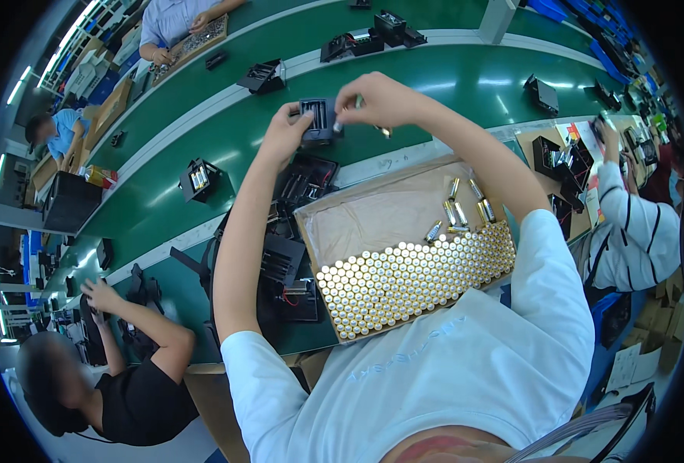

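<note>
My left hand (282, 133) grips a black battery case (316, 122) by its left side, thumb over the rim. The case's slotted inside faces up. Just right of it, my right hand (377, 100) is closed around a few batteries. One battery (387, 133) pokes out below the palm, and a blurred silvery end shows at the fingertips beside the case. Below my forearms lies a cardboard tray (309, 231), its near part packed with upright batteries (404, 285). Several loose batteries (456, 212) lie at the tray's far right.
Black cases and parts (284, 258) are piled left of the tray. A case with batteries (198, 177) sits on the green conveyor belt (242, 139), with more cases (263, 76) farther along. Co-workers sit at left (138, 386), right (631, 224) and across the belt (176, 27).
</note>
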A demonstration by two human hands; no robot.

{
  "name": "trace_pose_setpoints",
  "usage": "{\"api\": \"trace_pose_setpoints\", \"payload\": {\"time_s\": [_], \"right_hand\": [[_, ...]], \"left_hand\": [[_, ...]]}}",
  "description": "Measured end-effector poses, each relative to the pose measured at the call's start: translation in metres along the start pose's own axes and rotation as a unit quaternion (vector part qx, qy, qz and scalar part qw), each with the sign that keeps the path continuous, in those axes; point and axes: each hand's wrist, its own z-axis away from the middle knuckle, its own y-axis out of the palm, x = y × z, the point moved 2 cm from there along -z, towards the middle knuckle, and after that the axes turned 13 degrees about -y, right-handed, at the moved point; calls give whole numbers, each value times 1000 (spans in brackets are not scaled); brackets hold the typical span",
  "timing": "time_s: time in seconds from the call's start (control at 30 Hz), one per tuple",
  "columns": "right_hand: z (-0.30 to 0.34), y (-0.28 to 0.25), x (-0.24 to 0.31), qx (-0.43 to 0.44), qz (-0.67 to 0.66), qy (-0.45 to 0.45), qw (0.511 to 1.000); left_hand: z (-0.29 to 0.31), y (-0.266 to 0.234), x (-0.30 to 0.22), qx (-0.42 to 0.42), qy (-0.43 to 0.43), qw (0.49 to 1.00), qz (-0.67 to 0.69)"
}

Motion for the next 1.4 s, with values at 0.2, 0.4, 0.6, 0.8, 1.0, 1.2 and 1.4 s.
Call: {"api": "trace_pose_setpoints", "payload": {"time_s": [0.2, 0.4, 0.6, 0.8, 1.0, 1.2, 1.4], "right_hand": [[-25, 3, -4, -85, -132, 257, 954], [-24, 12, -24, -37, -252, 253, 933], [-40, -10, -48, 86, -223, 91, 967], [-52, -17, -63, 15, -91, 73, 993], [-57, -8, -48, -78, -74, 153, 982], [-79, 18, -30, -12, -108, 194, 975], [-115, 36, -18, 45, -98, 119, 987]], "left_hand": [[11, 7, -11, -45, -14, 983, 178], [9, 8, -18, -70, -4, 998, 11], [-14, -5, -45, -185, 156, 788, -566], [-26, -3, -66, 34, 59, 945, -320], [-15, -22, -35, -1, -101, 992, 82], [16, -15, -22, -97, -51, 974, 199], [34, -27, -18, -33, -9, 984, 175]]}}
